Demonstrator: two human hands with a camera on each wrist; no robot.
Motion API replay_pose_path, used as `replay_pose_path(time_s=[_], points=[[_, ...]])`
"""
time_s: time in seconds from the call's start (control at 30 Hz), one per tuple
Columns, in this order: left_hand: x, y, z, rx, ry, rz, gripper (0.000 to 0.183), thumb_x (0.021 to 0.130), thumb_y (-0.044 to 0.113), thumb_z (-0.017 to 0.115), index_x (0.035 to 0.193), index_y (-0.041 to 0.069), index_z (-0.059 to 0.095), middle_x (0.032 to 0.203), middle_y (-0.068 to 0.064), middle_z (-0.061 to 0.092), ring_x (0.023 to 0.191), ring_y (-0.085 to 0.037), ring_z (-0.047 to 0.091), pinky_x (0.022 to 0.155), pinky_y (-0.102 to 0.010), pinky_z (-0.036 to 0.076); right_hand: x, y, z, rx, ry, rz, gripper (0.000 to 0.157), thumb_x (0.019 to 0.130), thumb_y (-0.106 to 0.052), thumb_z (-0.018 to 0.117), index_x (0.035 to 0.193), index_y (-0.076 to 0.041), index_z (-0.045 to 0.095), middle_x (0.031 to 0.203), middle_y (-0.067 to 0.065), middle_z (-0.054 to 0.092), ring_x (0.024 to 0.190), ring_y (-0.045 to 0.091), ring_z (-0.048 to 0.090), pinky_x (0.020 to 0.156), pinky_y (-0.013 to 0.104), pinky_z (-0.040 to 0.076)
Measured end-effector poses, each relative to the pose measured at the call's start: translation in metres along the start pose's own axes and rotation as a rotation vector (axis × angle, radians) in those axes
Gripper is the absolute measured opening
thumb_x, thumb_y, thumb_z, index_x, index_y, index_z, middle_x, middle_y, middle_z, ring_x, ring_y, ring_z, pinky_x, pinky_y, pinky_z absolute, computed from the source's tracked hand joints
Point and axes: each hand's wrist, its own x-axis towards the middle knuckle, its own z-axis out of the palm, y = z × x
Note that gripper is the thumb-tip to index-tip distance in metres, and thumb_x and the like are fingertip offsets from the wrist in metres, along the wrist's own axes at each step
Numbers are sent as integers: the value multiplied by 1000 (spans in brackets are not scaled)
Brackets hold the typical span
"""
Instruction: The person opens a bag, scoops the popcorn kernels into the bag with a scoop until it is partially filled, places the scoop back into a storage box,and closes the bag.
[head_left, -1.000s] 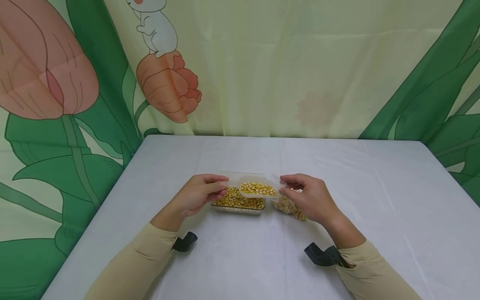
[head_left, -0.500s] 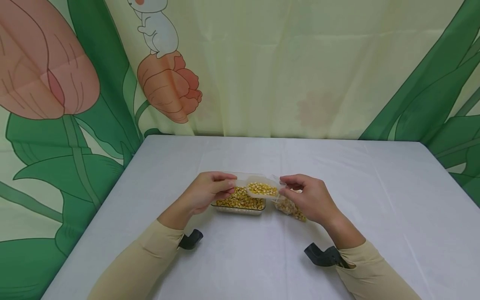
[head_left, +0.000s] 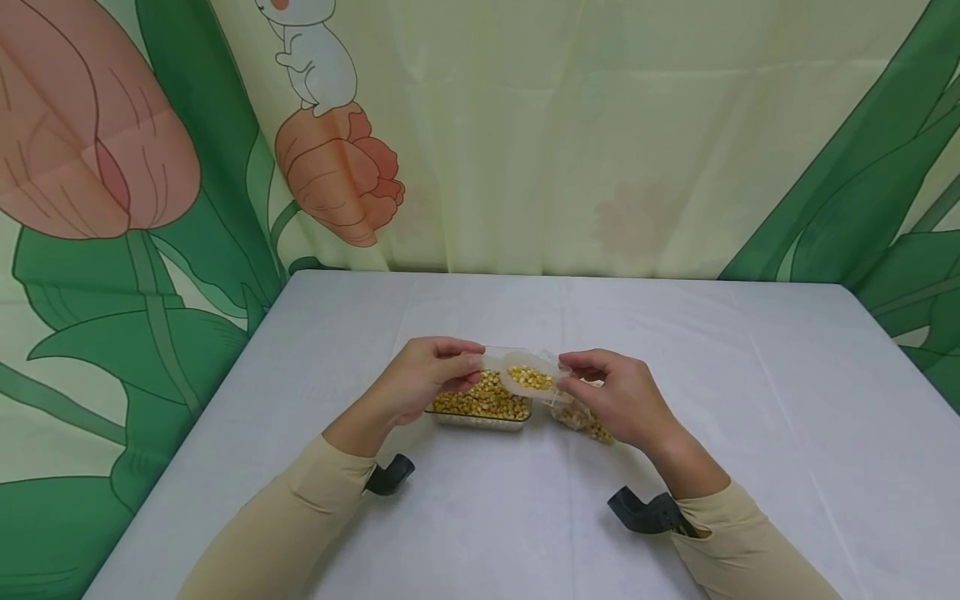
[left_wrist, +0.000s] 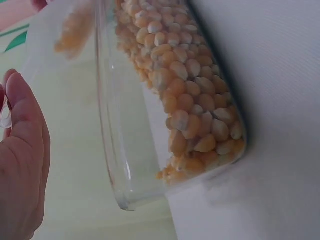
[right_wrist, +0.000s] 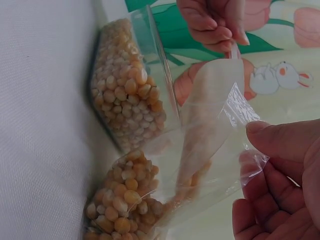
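Note:
My left hand pinches the handle of a translucent white scoop with yellow corn kernels in it. At the mouth of a clear plastic bag, the scoop slopes down and its front end is inside the bag. My right hand pinches the bag's upper edge between thumb and fingers. Corn kernels fill the bottom of the bag, which rests on the table. Beneath the scoop and left of the bag, a clear glass container holds many more corn kernels.
A white cloth covers the table. Behind it hangs a curtain printed with flowers, leaves and a rabbit. Each wrist carries a black camera mount, the left one close above the cloth.
My left hand has moved right and slightly up, bringing the scoop further into the bag's mouth. Fewer kernels show in the scoop. My right hand has stayed nearly still.

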Motion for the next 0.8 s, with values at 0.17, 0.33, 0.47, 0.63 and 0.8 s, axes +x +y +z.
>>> replay_pose_path(time_s=[0.17, 0.33, 0.47, 0.63, 0.8], points=[[-1, 6, 4, 0, 4, 8, 29, 99, 4, 62, 123, -13, 61, 109, -27, 66, 84, -13, 67, 77, -25, 57, 0, 1, 0, -8, 3, -3, 27, 90, -11, 76, 114, -2, 73, 103, 7, 73, 94, 24, 67, 73, 32, 56], [-1, 9, 5, -12, 8, 17, 28, 99, 2, 61, 123, -13, 61, 104, -22, 68, 83, -13, 67, 78, -26, 58, 1, 2, 1, -14, 3, -4, 26, 89, -9, 77, 114, -2, 73, 102, 8, 73, 94, 25, 67, 72, 31, 56], [-1, 12, 4, -11, 23, 16, 28, 99, 2, 61, 123, -12, 62, 100, -14, 69, 85, -14, 68, 80, -28, 58, 1, 3, 1, -14, -12, 15, 27, 89, -9, 76, 115, -1, 72, 103, 9, 72, 95, 26, 66, 72, 29, 57], [-2, 15, 3, 1, 40, 12, 28, 99, 3, 62, 123, -10, 63, 102, -15, 69, 88, -19, 68, 82, -30, 58, 1, 2, 1, -13, -22, 29, 28, 90, -8, 75, 116, -1, 72, 104, 9, 72, 96, 26, 66, 72, 30, 57], [-3, 17, 2, 14, 52, 21, 28, 99, 3, 62, 124, -10, 63, 104, -16, 69, 88, -19, 67, 83, -30, 58, 1, 2, 1, -8, -20, 27, 28, 90, -8, 75, 116, -1, 72, 104, 10, 72, 96, 26, 66, 72, 29, 57]])
